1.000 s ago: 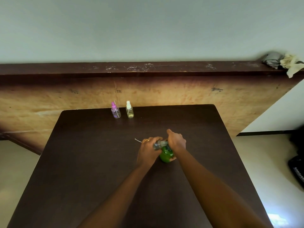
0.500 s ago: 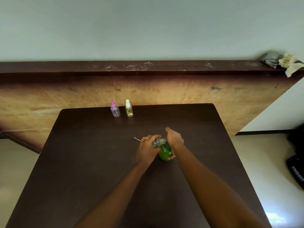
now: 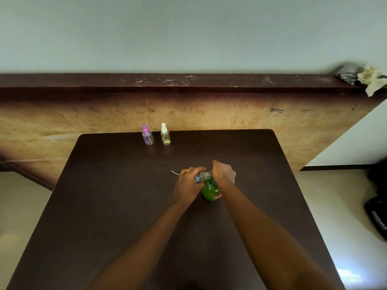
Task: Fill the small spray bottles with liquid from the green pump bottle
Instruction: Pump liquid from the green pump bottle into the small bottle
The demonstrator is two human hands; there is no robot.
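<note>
The green pump bottle [image 3: 208, 191] stands on the dark table [image 3: 125, 195], right of centre. My right hand [image 3: 223, 173] is curled over its pump top and hides it. My left hand [image 3: 188, 183] grips a small clear bottle [image 3: 200, 177], held on its side with its mouth against the pump. A thin white tube [image 3: 175, 172] sticks out to the left of that hand. Two capped small spray bottles stand at the table's far edge: one with a pink cap [image 3: 147, 135], one with a white cap [image 3: 165, 134].
Behind the table runs a wooden panel with a dark ledge [image 3: 188, 81], and crumpled cloths [image 3: 364, 77] lie at its right end. A black bag [image 3: 377, 214] sits on the floor to the right.
Both hands and the bottles they hold stay in the same place on the table; only the view shifts slightly. The two far bottles have not moved.
</note>
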